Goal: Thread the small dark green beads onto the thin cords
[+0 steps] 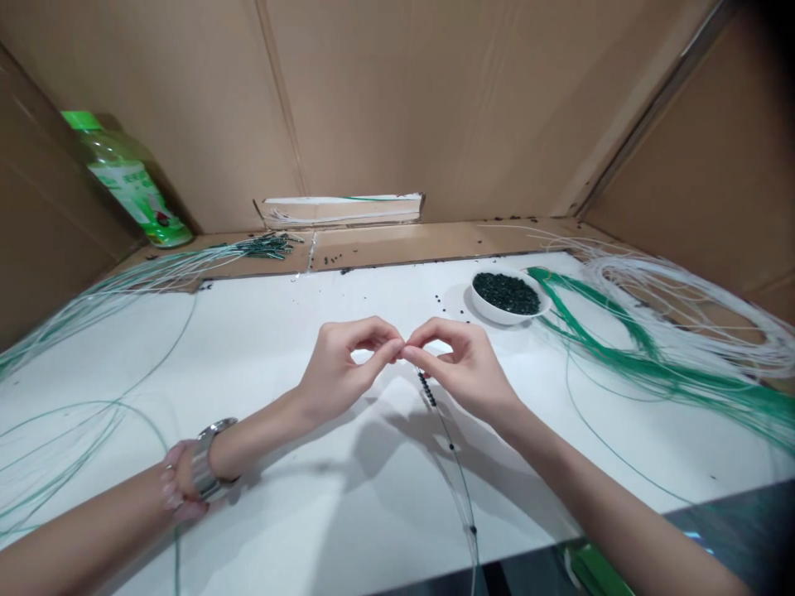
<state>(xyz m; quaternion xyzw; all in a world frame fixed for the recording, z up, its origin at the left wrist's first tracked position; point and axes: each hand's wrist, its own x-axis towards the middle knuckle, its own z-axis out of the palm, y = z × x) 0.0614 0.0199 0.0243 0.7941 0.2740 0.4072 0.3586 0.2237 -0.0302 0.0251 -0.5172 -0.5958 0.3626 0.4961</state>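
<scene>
My left hand (351, 364) and my right hand (463, 364) meet fingertip to fingertip above the white table surface, each in a pinch. A thin strand (463, 480) hangs from beneath my right fingertips toward the near table edge. Dark beads (426, 389) sit in a short row on it just below the fingers, with separate beads lower down. The strand's upper end, between the fingertips, is too small to make out. Beyond my right hand stands a white bowl (497, 313) filled with small dark beads (506, 293).
Green strands (596, 348) and a white coil (763, 352) lie at the right. A bundle of beaded strands (186, 258) stretches along the left. A green-capped bottle (137, 194) leans in the back left corner. Cardboard walls (435, 108) enclose the table (267, 319). Loose beads lie near the bowl.
</scene>
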